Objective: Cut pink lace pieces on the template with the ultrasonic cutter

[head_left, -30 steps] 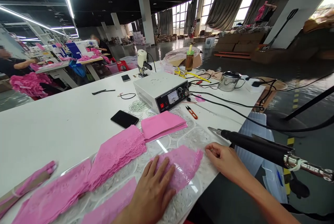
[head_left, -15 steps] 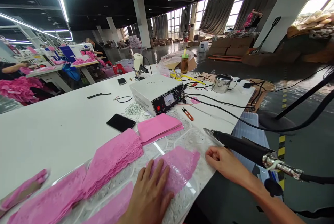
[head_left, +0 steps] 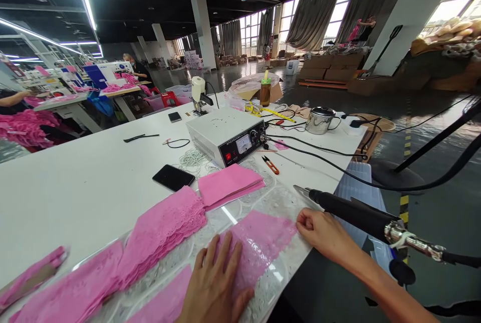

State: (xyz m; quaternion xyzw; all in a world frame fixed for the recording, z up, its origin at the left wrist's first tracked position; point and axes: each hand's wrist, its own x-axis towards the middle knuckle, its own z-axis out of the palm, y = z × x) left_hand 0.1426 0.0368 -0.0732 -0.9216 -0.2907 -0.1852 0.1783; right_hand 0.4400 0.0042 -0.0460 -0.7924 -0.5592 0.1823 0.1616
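A thin pink piece of lace-edged fabric (head_left: 259, 240) lies on the clear sheet (head_left: 278, 200) at the table's near edge. My left hand (head_left: 216, 278) rests flat on its left part, fingers spread. At the fabric's right corner, my right hand (head_left: 313, 225) is closed, its fingertips pinching the edge. Just above that hand lies a black handheld cutting tool (head_left: 349, 212), its metal blade pointing left and its cable trailing right. Another pink strip (head_left: 165, 295) is partly hidden by my left hand.
Stacked pink lace pieces (head_left: 165, 235) and a folded pink stack (head_left: 230, 182) lie to the left and beyond. Behind them are a black phone (head_left: 173, 177), a control box (head_left: 227, 135), thread snips (head_left: 270, 164) and a lidded pot (head_left: 319, 120). Cables cross the right side.
The fabric has shifted right, and its corner now reaches my right fingertips, where before there was a gap. My left hand stays flat, slightly lower.
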